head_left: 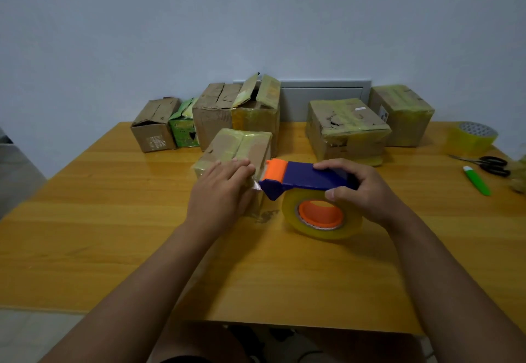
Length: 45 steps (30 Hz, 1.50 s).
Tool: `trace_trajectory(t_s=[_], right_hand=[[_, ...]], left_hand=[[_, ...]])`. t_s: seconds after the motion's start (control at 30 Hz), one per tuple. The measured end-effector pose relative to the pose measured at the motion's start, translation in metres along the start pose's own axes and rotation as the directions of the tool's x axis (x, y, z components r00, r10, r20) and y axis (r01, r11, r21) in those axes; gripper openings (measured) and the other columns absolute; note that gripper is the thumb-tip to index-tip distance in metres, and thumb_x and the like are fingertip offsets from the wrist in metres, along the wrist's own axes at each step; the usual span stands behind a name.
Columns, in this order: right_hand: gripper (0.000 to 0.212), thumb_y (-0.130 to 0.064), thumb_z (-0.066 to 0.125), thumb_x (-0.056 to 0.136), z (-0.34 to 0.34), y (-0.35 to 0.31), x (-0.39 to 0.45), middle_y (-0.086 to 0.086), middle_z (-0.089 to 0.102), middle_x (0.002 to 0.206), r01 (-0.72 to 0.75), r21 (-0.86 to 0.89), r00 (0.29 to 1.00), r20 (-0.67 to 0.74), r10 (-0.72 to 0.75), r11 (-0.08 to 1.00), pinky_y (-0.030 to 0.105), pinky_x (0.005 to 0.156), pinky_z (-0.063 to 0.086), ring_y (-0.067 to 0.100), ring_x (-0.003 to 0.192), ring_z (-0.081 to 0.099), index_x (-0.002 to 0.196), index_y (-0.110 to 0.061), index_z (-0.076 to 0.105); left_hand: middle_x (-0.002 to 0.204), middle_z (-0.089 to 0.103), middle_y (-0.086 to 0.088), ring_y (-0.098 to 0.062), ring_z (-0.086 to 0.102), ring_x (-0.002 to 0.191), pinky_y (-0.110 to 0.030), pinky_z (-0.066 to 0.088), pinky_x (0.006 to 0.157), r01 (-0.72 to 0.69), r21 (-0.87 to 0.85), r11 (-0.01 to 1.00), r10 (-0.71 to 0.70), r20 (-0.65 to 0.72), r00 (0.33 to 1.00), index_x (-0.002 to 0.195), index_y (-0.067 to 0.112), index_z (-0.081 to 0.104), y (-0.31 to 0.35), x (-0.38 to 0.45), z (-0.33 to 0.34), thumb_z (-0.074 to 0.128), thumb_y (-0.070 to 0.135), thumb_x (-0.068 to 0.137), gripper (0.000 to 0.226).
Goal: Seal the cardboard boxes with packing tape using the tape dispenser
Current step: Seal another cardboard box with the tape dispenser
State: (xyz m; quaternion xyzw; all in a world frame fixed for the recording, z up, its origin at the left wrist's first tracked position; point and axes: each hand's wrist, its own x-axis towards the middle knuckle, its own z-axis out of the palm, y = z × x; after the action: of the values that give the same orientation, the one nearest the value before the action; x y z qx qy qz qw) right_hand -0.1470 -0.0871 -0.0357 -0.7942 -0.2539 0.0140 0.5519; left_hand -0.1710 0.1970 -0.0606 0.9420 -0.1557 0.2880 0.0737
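Observation:
A small cardboard box (242,143) with yellowish tape over its top stands in the middle of the wooden table (113,234). My left hand (220,191) lies flat on the box's near top edge, fingers straight, pressing the tape end down. My right hand (361,189) grips the blue and orange tape dispenser (301,179) just right of the box. The dispenser's orange front touches the box's right corner. A roll of clear tape (321,217) sits in the dispenser.
Several more boxes stand along the back: a small one (155,126), a green one (183,126), a tall open one (236,112), two taped ones (344,126) (401,112). A spare tape roll (471,137), scissors (489,163) and a green cutter (478,183) lie at the right.

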Motion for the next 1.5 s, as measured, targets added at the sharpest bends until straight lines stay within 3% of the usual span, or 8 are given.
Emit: trace_trajectory(t_s=[0.1, 0.23, 0.47, 0.67, 1.1, 1.3, 1.5], right_hand=[[0.044, -0.048, 0.070, 0.063, -0.004, -0.007, 0.001, -0.019, 0.061, 0.106, 0.005, -0.044, 1.000, 0.030, -0.004, 0.999, 0.014, 0.066, 0.047, 0.004, 0.090, 0.060, 0.107, -0.047, 0.067], [0.039, -0.033, 0.069, 0.069, -0.008, -0.018, 0.006, -0.009, 0.060, 0.109, 0.000, -0.107, 0.999, 0.054, 0.006, 0.994, 0.010, 0.064, 0.045, 0.004, 0.087, 0.059, 0.108, -0.040, 0.066], [0.038, -0.035, 0.069, 0.068, -0.006, -0.034, 0.023, -0.008, 0.063, 0.098, -0.047, -0.197, 0.990, 0.123, 0.072, 0.979, 0.011, 0.064, 0.045, 0.001, 0.077, 0.059, 0.106, -0.034, 0.070], [0.038, -0.040, 0.068, 0.069, -0.014, -0.039, 0.018, -0.010, 0.062, 0.102, -0.050, -0.238, 0.988, 0.132, 0.084, 0.970, 0.011, 0.064, 0.044, 0.003, 0.081, 0.059, 0.107, -0.040, 0.067], [0.044, -0.036, 0.074, 0.066, -0.009, -0.032, -0.005, -0.012, 0.058, 0.111, -0.021, -0.157, 0.996, 0.080, 0.033, 0.987, 0.012, 0.065, 0.047, 0.000, 0.091, 0.059, 0.109, -0.041, 0.065], [0.048, -0.059, 0.070, 0.056, -0.017, -0.026, -0.012, -0.017, 0.057, 0.113, -0.034, -0.177, 0.994, 0.098, 0.052, 0.984, 0.017, 0.067, 0.050, 0.002, 0.092, 0.059, 0.104, -0.056, 0.064], [0.038, -0.037, 0.080, 0.072, -0.013, -0.035, 0.004, -0.013, 0.060, 0.104, -0.039, -0.276, 0.987, 0.141, 0.080, 0.960, 0.009, 0.065, 0.042, 0.000, 0.083, 0.058, 0.108, -0.043, 0.067]], left_hand=[[0.132, 0.061, -0.003, -0.023, 0.056, 0.122, -0.043, 0.039, 0.106, 0.017, -0.011, 1.000, -0.017, 0.007, 1.000, 0.125, 0.018, 0.061, 0.001, -0.001, -0.002, 0.066, 0.034, 0.089, 0.040], [0.132, 0.061, -0.003, -0.023, 0.056, 0.123, -0.042, 0.038, 0.106, 0.052, -0.028, 0.998, -0.051, 0.022, 0.998, 0.125, 0.018, 0.062, 0.001, 0.000, -0.004, 0.065, 0.033, 0.089, 0.039], [0.134, 0.060, -0.002, -0.023, 0.055, 0.125, -0.040, 0.036, 0.107, 0.052, -0.050, 0.997, -0.049, 0.055, 0.997, 0.128, 0.019, 0.061, -0.001, 0.001, -0.010, 0.067, 0.023, 0.088, 0.040], [0.133, 0.061, -0.002, -0.022, 0.056, 0.123, -0.039, 0.036, 0.106, 0.053, -0.054, 0.997, -0.051, 0.039, 0.998, 0.127, 0.019, 0.062, -0.002, 0.000, -0.008, 0.066, 0.026, 0.089, 0.039], [0.134, 0.060, 0.001, -0.018, 0.053, 0.125, -0.038, 0.033, 0.110, 0.059, -0.084, 0.995, -0.055, 0.052, 0.997, 0.128, 0.022, 0.060, -0.003, 0.001, -0.008, 0.062, 0.035, 0.091, 0.039], [0.133, 0.061, 0.002, -0.017, 0.055, 0.123, -0.035, 0.030, 0.110, 0.077, -0.086, 0.993, -0.072, 0.059, 0.996, 0.127, 0.023, 0.061, -0.001, 0.001, -0.008, 0.066, 0.031, 0.088, 0.040], [0.132, 0.062, 0.000, -0.019, 0.055, 0.123, -0.039, 0.033, 0.109, 0.094, -0.101, 0.990, -0.089, 0.051, 0.995, 0.124, 0.021, 0.062, 0.003, 0.002, -0.007, 0.063, 0.036, 0.091, 0.036]])
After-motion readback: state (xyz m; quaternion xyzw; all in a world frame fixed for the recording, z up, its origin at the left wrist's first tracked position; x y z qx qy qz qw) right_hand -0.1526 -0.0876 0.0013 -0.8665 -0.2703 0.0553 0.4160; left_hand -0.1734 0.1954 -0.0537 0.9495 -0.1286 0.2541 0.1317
